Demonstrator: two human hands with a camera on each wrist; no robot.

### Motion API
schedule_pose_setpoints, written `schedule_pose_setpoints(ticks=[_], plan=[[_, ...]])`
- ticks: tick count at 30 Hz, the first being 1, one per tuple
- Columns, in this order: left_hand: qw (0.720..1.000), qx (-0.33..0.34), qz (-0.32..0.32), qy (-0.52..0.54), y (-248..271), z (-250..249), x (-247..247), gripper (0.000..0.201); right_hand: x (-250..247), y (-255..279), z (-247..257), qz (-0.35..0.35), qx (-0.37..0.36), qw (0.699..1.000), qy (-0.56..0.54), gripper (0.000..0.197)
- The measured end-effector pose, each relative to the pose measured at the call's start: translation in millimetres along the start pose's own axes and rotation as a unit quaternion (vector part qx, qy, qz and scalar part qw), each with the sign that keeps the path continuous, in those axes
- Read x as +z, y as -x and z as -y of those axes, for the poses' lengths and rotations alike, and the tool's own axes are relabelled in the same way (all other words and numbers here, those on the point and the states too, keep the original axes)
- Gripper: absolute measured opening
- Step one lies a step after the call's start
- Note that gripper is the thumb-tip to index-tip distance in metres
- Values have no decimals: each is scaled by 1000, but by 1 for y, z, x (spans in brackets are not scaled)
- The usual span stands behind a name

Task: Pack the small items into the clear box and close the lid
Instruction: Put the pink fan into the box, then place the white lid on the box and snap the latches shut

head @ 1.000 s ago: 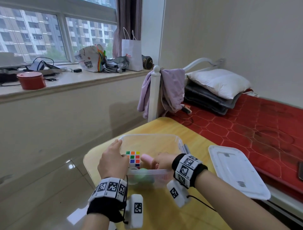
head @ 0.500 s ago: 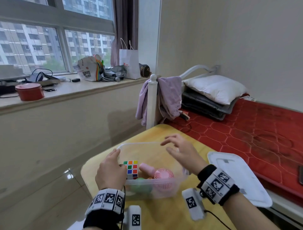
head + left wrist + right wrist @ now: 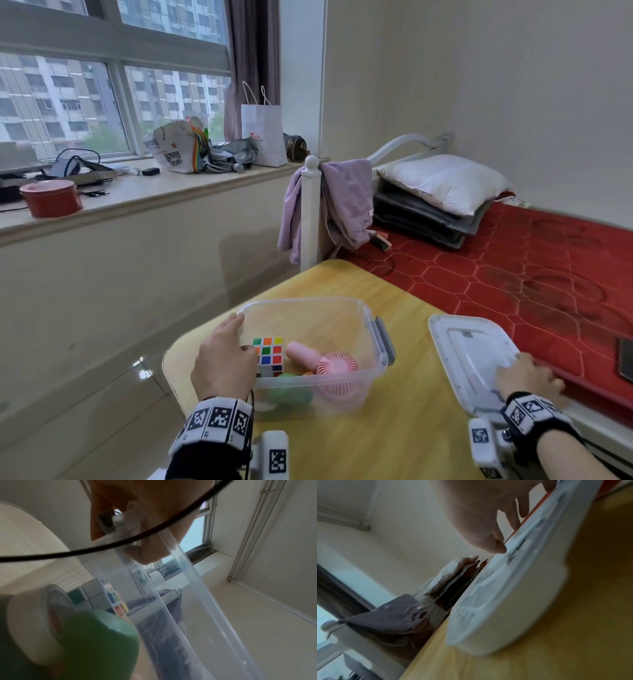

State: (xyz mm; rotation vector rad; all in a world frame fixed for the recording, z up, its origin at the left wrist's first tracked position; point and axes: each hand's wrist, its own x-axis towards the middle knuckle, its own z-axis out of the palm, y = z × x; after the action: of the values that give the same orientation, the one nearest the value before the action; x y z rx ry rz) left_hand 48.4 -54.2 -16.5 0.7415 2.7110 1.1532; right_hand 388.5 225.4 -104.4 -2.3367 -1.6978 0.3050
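Note:
The clear box (image 3: 301, 300) stands on the yellow table, lid off. Inside lie a colour cube (image 3: 270, 354), a pink hand fan (image 3: 329, 365) and a green item (image 3: 291, 390). My left hand (image 3: 226, 356) grips the box's left rim; in the left wrist view, thumb and fingers (image 3: 137, 534) pinch that rim (image 3: 171, 568), with the cube (image 3: 96, 597), a white tape roll (image 3: 39, 622) and the green item (image 3: 102, 642) seen through the wall. The white lid (image 3: 469, 353) lies flat to the right. My right hand (image 3: 527, 375) holds its near right edge, thumb (image 3: 500, 549) on top of the lid (image 3: 513, 595), fingers over the edge.
The table (image 3: 394, 445) butts against a bed with a red cover (image 3: 513, 274) on the right, where a dark phone (image 3: 626, 359) lies. A white bedpost draped with purple cloth (image 3: 342, 205) stands beyond the table. The floor drops off to the left.
My right hand left the pink fan in the box and moved right onto the lid. The left hand stayed on the box rim.

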Motion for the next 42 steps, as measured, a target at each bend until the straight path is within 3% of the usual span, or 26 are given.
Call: schedule_pose_setpoints(ticks=[11,20,25,28,31,35,38,42], plan=[[1000,8,-9,0,-6,-2,7,62,-3,-8,6,8,12,998,-62,43],[1000,10,-14,0,-10,-6,13,62,-14,-2,39,5,-55,983,-178,27],[1000,14,-13,6,-11,-8,16,63,-32,16,57,2,-84,964,-253,38],[1000,18,-11,22,-13,-8,19,63,-54,34,75,-14,-143,953,-267,40],[998,29,-5,58,-15,-8,23,62,-77,56,98,-50,-247,929,-270,35],[992,62,8,107,-17,-7,29,57,-104,97,127,-131,-409,863,-265,36],[984,83,26,153,-14,-7,30,51,-111,132,143,-122,-544,786,-266,50],[973,83,49,211,-11,-7,31,44,-94,170,148,-107,-630,749,-174,43]])
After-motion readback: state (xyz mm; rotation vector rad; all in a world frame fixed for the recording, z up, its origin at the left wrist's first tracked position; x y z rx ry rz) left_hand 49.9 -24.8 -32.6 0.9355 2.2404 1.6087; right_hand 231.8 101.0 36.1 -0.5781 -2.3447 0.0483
